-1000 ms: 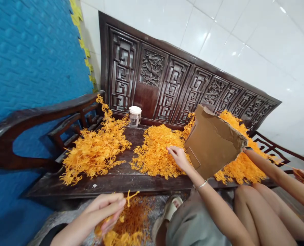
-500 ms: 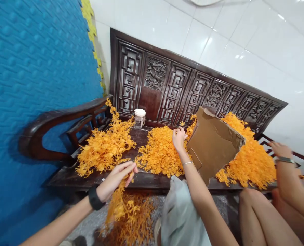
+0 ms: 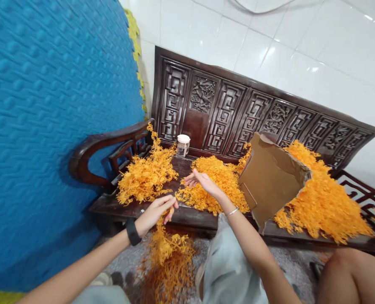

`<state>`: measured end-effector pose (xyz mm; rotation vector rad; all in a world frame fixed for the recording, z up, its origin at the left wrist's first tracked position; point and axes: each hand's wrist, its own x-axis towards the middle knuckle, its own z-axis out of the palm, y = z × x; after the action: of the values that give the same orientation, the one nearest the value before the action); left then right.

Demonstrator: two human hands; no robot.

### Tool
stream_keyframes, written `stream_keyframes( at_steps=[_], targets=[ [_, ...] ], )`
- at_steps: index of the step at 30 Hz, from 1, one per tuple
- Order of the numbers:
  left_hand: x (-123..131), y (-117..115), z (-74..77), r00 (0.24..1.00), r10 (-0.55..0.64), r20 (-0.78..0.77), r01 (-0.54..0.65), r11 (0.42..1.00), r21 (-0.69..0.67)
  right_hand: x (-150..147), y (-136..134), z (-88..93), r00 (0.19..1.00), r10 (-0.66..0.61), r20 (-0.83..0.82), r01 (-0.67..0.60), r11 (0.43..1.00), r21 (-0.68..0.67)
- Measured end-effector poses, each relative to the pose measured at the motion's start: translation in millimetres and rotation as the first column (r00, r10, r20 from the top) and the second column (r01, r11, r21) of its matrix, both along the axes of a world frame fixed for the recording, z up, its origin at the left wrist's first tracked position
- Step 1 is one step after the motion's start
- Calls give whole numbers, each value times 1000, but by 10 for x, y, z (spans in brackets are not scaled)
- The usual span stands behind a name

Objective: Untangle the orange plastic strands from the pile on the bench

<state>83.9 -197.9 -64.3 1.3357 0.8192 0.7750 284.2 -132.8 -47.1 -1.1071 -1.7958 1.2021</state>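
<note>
My left hand (image 3: 162,210), with a black band at the wrist, is closed around the upper end of a strand of orange artificial flowers (image 3: 168,249). The strand hangs in front of the bench's front edge. Over the left part of the middle pile of loose orange flower pieces (image 3: 217,177), my right hand (image 3: 200,180) reaches leftward, its fingers stretched out and apart. I see nothing held in it. To the left on the seat lies another heap of orange flowers (image 3: 146,177), with longer sprigs. Whether my right fingertips touch the middle pile, I cannot tell.
A torn cardboard piece (image 3: 272,177) leans between the middle pile and a large orange pile (image 3: 323,198). A lidded clear jar (image 3: 183,147) stands by the carved backrest of the dark wooden bench (image 3: 190,219). Another person's knee (image 3: 354,270) is at lower right; blue matting (image 3: 48,105) covers the left side.
My right hand has moved left from beside the cardboard, and its bent fingers have straightened. My left hand keeps its grip on the strand. The other person's hand has left the view.
</note>
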Motion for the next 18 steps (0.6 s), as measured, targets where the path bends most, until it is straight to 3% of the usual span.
stream_keyframes(
  at_steps=[3, 7, 12, 18],
  targets=[
    [-28, -8, -28, 1000, -2, 10, 2, 1000, -10, -89, -136, 30, 982, 185, -25, -185, 982, -38],
    [-21, -24, -48, 999, -10, 32, 11, 1000, -28, -150, -267, 87, 935, 344, 82, -338, 937, -83],
    [15, -20, -61, 985, 100, 143, -89, 993, -83, -175, -340, 89, 923, 377, 77, -359, 916, -179],
    [-8, 38, -61, 934, 266, 239, -223, 955, -193, -196, -414, -27, 905, 374, 203, -355, 927, -125]
  ],
)
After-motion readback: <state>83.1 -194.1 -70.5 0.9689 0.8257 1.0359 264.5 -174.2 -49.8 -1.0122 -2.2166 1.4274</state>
